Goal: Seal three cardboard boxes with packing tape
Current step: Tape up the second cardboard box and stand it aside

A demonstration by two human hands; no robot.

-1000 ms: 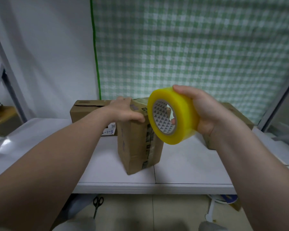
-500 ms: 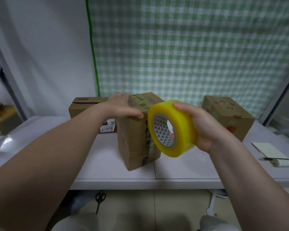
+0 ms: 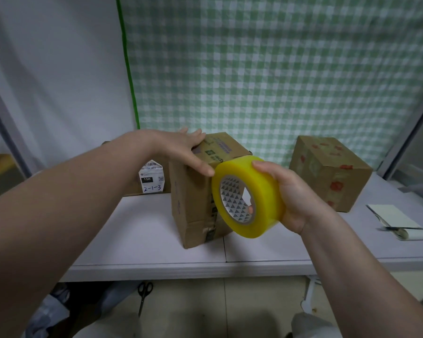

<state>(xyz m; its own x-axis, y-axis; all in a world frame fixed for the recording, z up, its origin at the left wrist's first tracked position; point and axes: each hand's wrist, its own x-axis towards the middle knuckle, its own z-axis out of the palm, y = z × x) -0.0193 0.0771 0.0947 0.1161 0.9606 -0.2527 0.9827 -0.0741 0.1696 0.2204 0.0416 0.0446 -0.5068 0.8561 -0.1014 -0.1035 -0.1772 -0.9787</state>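
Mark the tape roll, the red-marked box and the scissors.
tape roll (image 3: 264,198), head view, yellow outer band.
red-marked box (image 3: 327,154), head view, top face.
scissors (image 3: 142,301), head view, blades, on the floor.

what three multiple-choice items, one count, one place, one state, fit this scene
1. How many boxes stand on the table? A two B four C three
2. Where do the scissors lie? A on the table B on the floor C on a box
3. What is the left hand doing? A resting on the middle box B gripping the scissors C hanging idle
Answers: 1 C, left box, middle box and right box show; 2 B, they lie below the table edge; 3 A, it lies on that box's top.
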